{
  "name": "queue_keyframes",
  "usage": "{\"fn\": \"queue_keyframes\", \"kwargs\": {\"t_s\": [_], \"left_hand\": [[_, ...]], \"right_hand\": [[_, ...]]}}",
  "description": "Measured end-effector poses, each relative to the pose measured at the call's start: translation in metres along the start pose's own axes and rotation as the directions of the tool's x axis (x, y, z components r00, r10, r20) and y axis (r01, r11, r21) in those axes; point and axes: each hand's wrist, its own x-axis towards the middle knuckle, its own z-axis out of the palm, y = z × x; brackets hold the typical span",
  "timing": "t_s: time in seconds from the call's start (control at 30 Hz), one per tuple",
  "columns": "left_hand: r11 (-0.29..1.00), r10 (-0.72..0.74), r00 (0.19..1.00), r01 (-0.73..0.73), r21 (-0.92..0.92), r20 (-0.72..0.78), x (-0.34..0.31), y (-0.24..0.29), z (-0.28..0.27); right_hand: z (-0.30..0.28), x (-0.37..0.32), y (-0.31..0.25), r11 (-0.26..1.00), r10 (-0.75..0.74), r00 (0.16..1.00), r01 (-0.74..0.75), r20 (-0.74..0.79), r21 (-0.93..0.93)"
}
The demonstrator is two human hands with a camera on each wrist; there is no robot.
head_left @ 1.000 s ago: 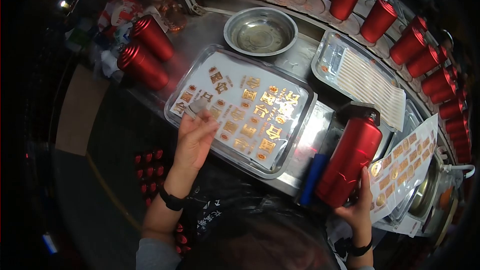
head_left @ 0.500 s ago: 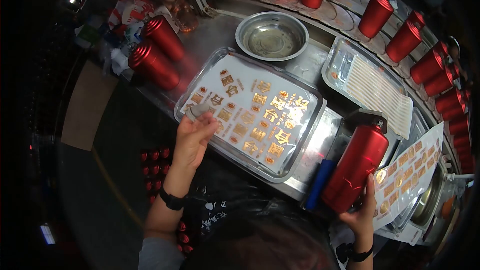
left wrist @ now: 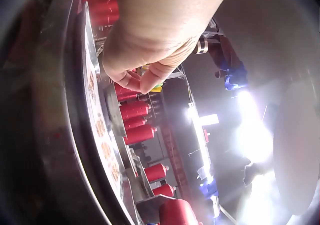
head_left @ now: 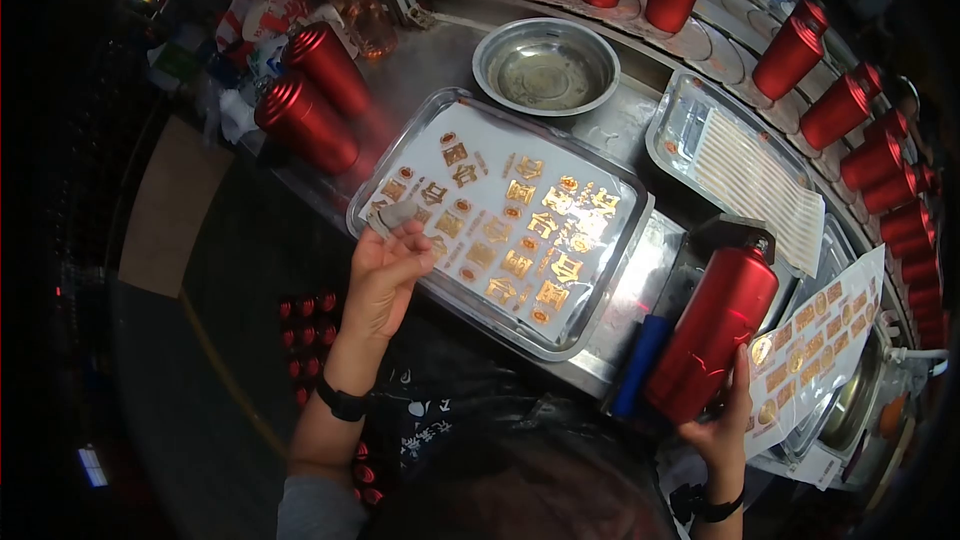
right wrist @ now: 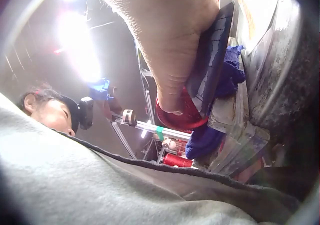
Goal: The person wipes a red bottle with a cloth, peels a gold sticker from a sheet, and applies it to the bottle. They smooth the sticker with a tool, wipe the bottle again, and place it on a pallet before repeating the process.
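Observation:
My left hand [head_left: 383, 280] pinches a small pale grey piece [head_left: 398, 214] between thumb and fingers, over the near left corner of a metal tray [head_left: 352, 225]; I cannot tell what the piece is. White backing with rows of gold-lettered decals [head_left: 455, 225] lies in that tray. In the left wrist view the left hand [left wrist: 145, 50] has thumb and fingertips close together. My right hand [head_left: 722, 430] grips the lower end of a glossy red bottle [head_left: 715, 325], tilted with its neck away from me. Its thumb lies along the bottle's side; the other fingers are mostly hidden.
A dark holder [head_left: 735, 232] and a blue strip [head_left: 640, 365] adjoin the held bottle. Behind the tray stands a metal basin [head_left: 545, 105]. Two red bottles [head_left: 308, 125] stand at left. Another tray [head_left: 655, 145] carries a striped sheet; a decal sheet [head_left: 825, 345] lies at right. Several bottles line a curved conveyor [head_left: 735, 60].
The conveyor's red bottles have shifted rightward along the curve. The whole head view moved slightly, then steadied. Both hands keep nearly the same pose and hold the same things.

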Motion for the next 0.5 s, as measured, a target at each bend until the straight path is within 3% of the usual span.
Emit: {"fn": "queue_keyframes", "kwargs": {"t_s": [0.27, 0.37, 0.5], "left_hand": [[0.999, 0.023, 1.000, -0.023, -0.022, 0.002, -0.005, -0.001, -0.008], [0.999, 0.038, 0.999, -0.038, -0.015, -0.007, -0.007, -0.002, -0.012], [0.998, 0.053, 0.998, -0.054, -0.024, -0.043, -0.007, 0.002, -0.021]], "right_hand": [[0.002, -0.001, -0.001, 0.998, 0.030, 0.999, -0.030, -0.011, 0.053], [0.002, -0.001, 0.001, 1.000, -0.016, 1.000, 0.016, -0.024, -0.005], [-0.001, -0.007, 0.003, 0.997, 0.075, 0.997, -0.075, 0.007, 0.032]]}}
